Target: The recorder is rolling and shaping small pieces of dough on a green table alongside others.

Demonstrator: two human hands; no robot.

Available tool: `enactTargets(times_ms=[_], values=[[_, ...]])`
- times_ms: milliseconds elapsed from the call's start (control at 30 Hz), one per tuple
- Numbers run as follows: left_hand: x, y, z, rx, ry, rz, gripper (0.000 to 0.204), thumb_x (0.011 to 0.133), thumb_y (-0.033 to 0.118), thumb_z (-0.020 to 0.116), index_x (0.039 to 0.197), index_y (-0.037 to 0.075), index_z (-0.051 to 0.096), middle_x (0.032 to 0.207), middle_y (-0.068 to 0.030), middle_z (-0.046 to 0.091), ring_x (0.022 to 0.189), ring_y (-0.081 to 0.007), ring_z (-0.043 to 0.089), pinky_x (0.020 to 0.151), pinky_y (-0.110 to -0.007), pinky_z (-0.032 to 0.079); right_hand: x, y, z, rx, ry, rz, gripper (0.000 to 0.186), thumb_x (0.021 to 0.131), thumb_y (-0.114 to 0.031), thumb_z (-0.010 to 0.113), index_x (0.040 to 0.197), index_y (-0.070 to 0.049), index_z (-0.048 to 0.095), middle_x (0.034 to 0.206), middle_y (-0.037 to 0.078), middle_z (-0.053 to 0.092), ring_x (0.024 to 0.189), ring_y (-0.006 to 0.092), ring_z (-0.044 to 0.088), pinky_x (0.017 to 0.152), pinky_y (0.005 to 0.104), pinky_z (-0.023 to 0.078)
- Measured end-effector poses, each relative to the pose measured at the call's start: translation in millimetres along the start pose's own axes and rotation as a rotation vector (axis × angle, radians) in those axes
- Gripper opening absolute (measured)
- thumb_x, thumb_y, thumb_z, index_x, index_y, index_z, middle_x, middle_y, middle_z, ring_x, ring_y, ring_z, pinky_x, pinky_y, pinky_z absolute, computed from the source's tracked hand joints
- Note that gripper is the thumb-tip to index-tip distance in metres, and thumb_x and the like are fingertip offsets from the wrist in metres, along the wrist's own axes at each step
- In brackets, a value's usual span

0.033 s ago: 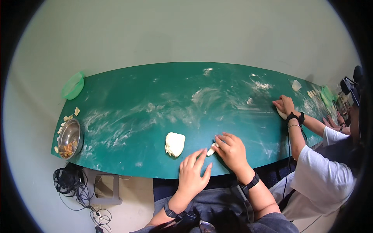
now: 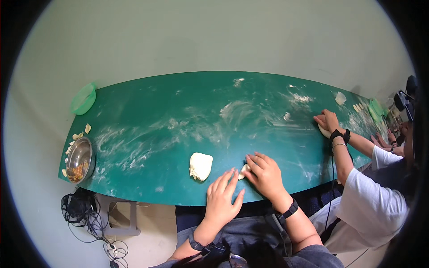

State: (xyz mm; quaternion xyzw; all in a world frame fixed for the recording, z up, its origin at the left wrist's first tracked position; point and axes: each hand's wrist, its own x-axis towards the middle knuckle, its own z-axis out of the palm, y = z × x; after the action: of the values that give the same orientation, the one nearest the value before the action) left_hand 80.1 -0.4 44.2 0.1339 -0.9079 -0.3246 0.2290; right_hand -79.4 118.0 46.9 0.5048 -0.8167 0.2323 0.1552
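My right hand (image 2: 264, 175) lies over a small white piece of dough (image 2: 244, 171) on the green table, with its thumb and fingers closed round it. Only the left end of that piece shows; the rest is under the fingers. Just to its left, my left hand (image 2: 222, 195) has its fingers stretched out and slightly apart, holding nothing, with the fingertips at the table top. A larger lump of white dough (image 2: 200, 166) sits beyond and to the left of my left hand, apart from it.
Flour streaks the green table (image 2: 147, 96). At its left end stand a steel bowl (image 2: 90, 156) with chopped filling, several small pale dough pieces (image 2: 88, 128) and a green basket (image 2: 84, 99). A co-worker's hands (image 2: 329, 120) press together at the right. Cables (image 2: 91, 223) hang at the lower left.
My right hand has shifted very slightly left over the small piece of dough, whose visible end now looks shorter. My left hand has barely moved.
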Motion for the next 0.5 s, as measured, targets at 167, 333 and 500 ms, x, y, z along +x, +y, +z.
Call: enactTargets(times_ms=[167, 333, 500], values=[[1.5, -3.7, 6.3, 0.018, -0.172, 0.135, 0.08, 0.093, 0.025, 0.065, 0.158, -0.001, 0.025, 0.161, -0.0172, 0.036, 0.152, -0.036, 0.029, 0.122, -0.056, 0.019, -10.4, -12.7, -9.1, 0.052, -0.256, 0.031, 0.072, 0.094, -0.033, 0.062, 0.151, 0.006, 0.039, 0.156, 0.022, 0.042, 0.147, 0.0364, 0.038, 0.119, 0.0504, 0.032], [2.5, -3.7, 12.7, -0.043, -0.272, 0.174, 0.091, 0.094, 0.023, 0.063, 0.162, 0.0, 0.007, 0.165, -0.0197, 0.026, 0.156, -0.0338, 0.018, 0.124, -0.056, 0.013, -18.2, -13.9, -4.3, -0.05, -0.294, 0.023, 0.07, 0.097, -0.031, 0.057, 0.152, 0.005, 0.035, 0.159, 0.021, 0.038, 0.15, 0.0351, 0.033, 0.122, 0.0522, 0.026], [6.1, -3.6, 21.0, -0.048, -0.259, 0.185, 0.09, 0.095, 0.029, 0.064, 0.161, -0.001, 0.011, 0.165, -0.0199, 0.026, 0.155, -0.0339, 0.021, 0.124, -0.056, 0.013, -9.9, 5.3, -14.9, 0.026, -0.413, -0.006, 0.066, 0.098, -0.025, 0.055, 0.153, 0.005, 0.033, 0.16, 0.022, 0.036, 0.152, 0.0366, 0.028, 0.122, 0.055, 0.023]])
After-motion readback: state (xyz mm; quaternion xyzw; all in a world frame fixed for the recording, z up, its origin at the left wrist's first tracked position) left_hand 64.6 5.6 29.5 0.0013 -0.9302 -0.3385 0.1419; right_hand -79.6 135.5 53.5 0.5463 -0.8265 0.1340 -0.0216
